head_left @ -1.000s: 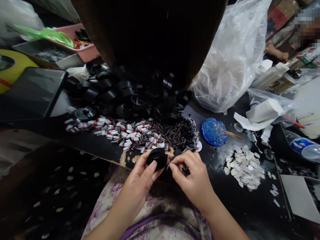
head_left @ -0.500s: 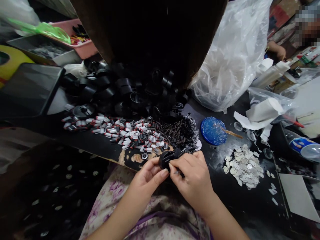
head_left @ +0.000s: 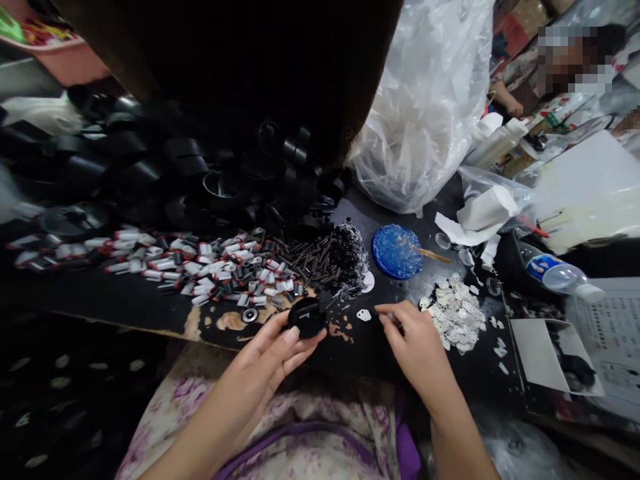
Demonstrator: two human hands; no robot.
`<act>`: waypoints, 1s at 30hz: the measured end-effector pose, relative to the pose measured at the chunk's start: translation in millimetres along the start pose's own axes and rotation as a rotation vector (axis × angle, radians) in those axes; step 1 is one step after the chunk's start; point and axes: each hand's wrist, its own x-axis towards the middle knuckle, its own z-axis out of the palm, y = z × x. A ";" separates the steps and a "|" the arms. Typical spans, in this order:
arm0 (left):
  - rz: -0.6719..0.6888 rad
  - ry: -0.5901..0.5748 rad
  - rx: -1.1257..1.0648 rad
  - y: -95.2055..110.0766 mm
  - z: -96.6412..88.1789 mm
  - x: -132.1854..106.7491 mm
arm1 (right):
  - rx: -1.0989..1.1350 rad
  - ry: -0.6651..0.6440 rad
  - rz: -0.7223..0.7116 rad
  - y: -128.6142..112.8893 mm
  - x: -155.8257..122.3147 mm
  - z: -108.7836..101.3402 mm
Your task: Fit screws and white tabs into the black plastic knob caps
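One black cup (head_left: 306,318) in the left hand (head_left: 270,357)

The left hand grips the round plastic cup between thumb and fingers, over the near edge of the tabletop (head_left: 75,293). The right hand (head_left: 414,340) has thumb and forefinger drawn together; whether it pinches anything I cannot tell. A dark strip of tabletop parts the two, with a flat white plate (head_left: 364,315) just beside the right fingertips. A pile of plates (head_left: 457,313) crowds that hand's outer side. Beyond the left hand, coiled springs (head_left: 323,263) and smooth, red-banded cylinders (head_left: 205,267) leave little room. Beyond the right, a blue disc (head_left: 395,252) smeared with glossy paste carries a wooden stick (head_left: 433,255). Farther right, a clear bottle's blue label (head_left: 545,267) and a printed sheet (head_left: 613,340) are illegible.
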 end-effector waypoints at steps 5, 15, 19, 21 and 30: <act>-0.006 0.007 0.005 0.6 7.1 -3.1 | -0.054 -0.031 -0.027 6.1 7.9 19.5; 0.033 -0.119 -0.127 -9.9 8.4 -9.6 | 0.376 -0.143 -0.044 -31.6 4.3 26.8; 0.023 -0.104 -0.157 -0.5 5.6 -7.6 | 0.488 -0.082 -0.158 -47.2 1.5 35.5; 0.026 -0.096 -0.163 6.3 2.8 -8.1 | 0.432 -0.035 -0.284 -48.4 1.6 37.3; 0.000 -0.011 -0.140 6.8 -3.7 -6.2 | 0.255 -0.011 -0.528 -49.1 3.5 28.9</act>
